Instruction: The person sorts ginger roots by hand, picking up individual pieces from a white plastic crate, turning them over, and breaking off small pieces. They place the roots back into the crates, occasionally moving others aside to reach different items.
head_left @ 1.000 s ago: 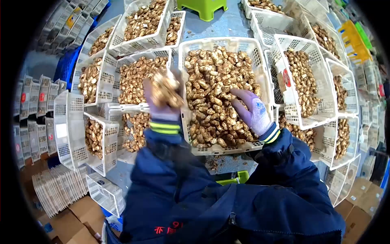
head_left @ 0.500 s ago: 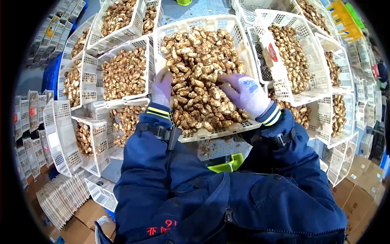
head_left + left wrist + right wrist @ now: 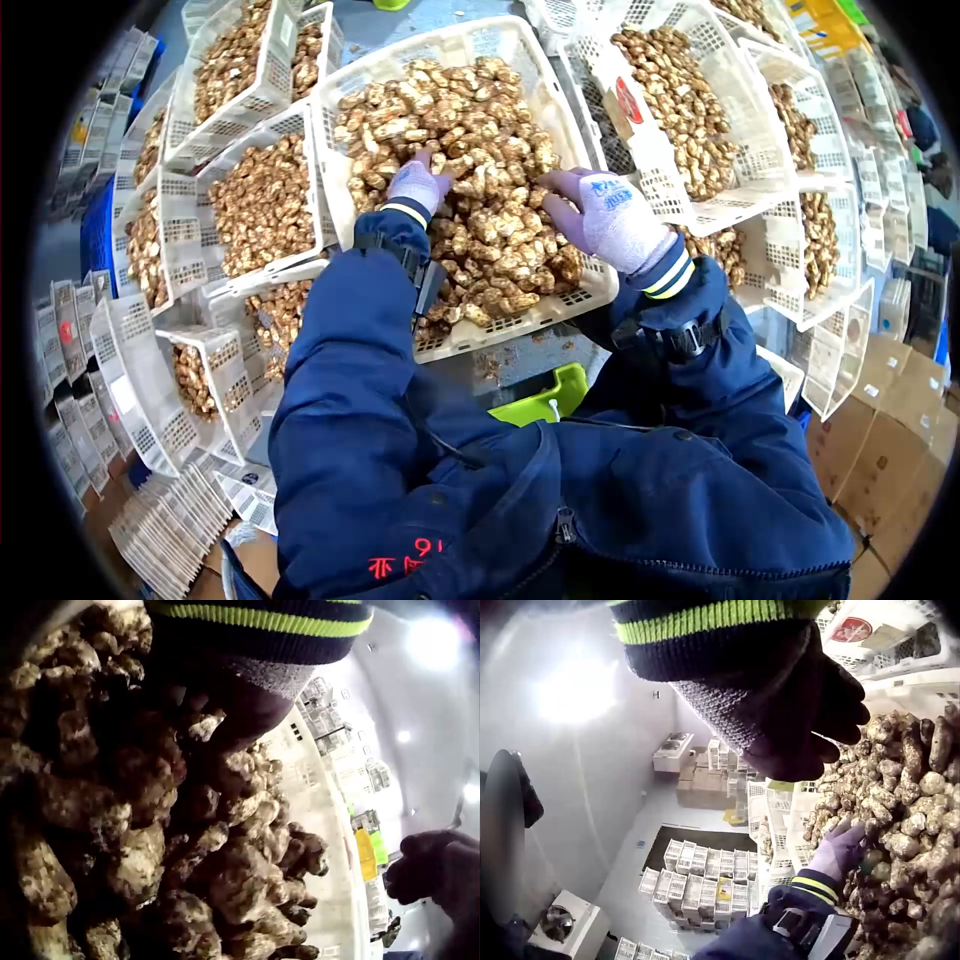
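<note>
A white plastic crate [image 3: 345, 78] in front of me holds a heap of knobbly, brown-and-cream, root-like pieces [image 3: 450, 110]. My left hand [image 3: 418, 185], in a pale purple glove, reaches onto the left-middle of the heap, its fingers relaxed among the pieces. Its glove [image 3: 837, 853] shows again in the right wrist view, fingertips at the pieces. On the right side of the heap, my gloved right hand [image 3: 610, 215] rests with loosely bent fingers [image 3: 562, 182] touching it. No piece shows in its grasp in the right wrist view.
Crates of similar pieces stand on the left [image 3: 262, 205] and right [image 3: 680, 110], close against the middle crate. A green plastic object [image 3: 545, 398] sits below its near edge. Stacked crates and cardboard boxes [image 3: 885, 450] line the sides.
My left hand held a clump of pieces over the crate's left side, then was at the left rim without it, and now is on the heap. The right hand stays there; the head view has shifted.
</note>
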Tool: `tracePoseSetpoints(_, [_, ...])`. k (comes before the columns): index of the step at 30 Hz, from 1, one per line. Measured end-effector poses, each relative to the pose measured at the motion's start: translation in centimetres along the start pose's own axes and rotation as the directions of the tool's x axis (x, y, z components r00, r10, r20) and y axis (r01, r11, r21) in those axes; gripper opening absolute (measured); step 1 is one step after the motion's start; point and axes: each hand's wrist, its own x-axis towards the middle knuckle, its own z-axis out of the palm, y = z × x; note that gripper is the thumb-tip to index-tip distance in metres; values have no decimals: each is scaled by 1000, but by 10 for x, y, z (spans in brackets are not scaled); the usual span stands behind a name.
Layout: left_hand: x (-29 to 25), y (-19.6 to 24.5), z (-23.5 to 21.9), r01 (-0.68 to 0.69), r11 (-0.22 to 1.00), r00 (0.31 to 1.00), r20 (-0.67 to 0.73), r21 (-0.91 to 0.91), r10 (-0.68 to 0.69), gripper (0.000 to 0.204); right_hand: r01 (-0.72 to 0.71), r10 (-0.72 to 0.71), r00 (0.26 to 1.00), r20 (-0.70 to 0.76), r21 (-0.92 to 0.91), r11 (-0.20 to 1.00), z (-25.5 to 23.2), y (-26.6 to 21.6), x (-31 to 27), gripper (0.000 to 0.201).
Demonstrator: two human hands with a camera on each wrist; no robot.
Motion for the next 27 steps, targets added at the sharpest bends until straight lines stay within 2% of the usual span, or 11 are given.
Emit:
tracePoseSetpoints(2, [2, -3, 9, -46, 999, 994, -102, 1, 46, 61, -4, 4, 1000, -15, -27, 1000, 1, 2, 0, 28])
tracePoseSetpoints(3, [-2, -8, 7, -76, 984, 995, -84, -161, 63, 57, -12, 14, 999, 32, -64, 998, 1, 6, 2, 27])
tracePoseSetpoints(4, [1, -21, 9, -203, 871, 979, -91, -447, 181, 55, -14, 15, 999, 28, -45, 999, 2, 6, 3, 27])
tracePoseSetpoints(6, [-25, -19, -12, -131, 654, 981, -2, -745, 194, 48, -11, 11, 1000, 18, -9, 1000, 1, 2, 3, 27])
tracePoseSetpoints(8, [-56, -29, -18, -317, 572, 927, -120, -757, 355, 41, 42, -43, 999, -4, -40, 998, 8, 3, 3, 23])
tracePoseSetpoints(10, [-98, -17, -31, 3, 20, 897, 11, -1000, 441, 39, 97, -99, 995, -24, -69, 993, 22, 6, 4, 19])
tracePoseSetpoints(12, [-131, -20, -33, 15, -125, 897, -42, -992, 440, 41, 155, -155, 988, 7, -71, 985, 39, 6, 4, 20])
tracePoseSetpoints(14, [-156, -24, -24, 52, -288, 910, -73, -956, 409, 35, 102, -81, 981, 176, -113, 988, 51, 2, 6, 22])
tracePoseSetpoints(18, [-188, -30, -9, 99, -428, 894, -109, -898, 435, 37, 71, -40, 974, 223, -131, 989, 59, -9, 5, 22])
tracePoseSetpoints(24, [-179, -34, 13, -2, -344, 938, -121, -939, 326, 38, 109, -104, 991, 79, -74, 991, 46, -36, -17, 23])
tracePoseSetpoints(27, [-175, -37, 17, -64, -322, 925, -178, -945, 337, 39, 48, -39, 987, 157, -56, 997, 45, -37, -23, 24])
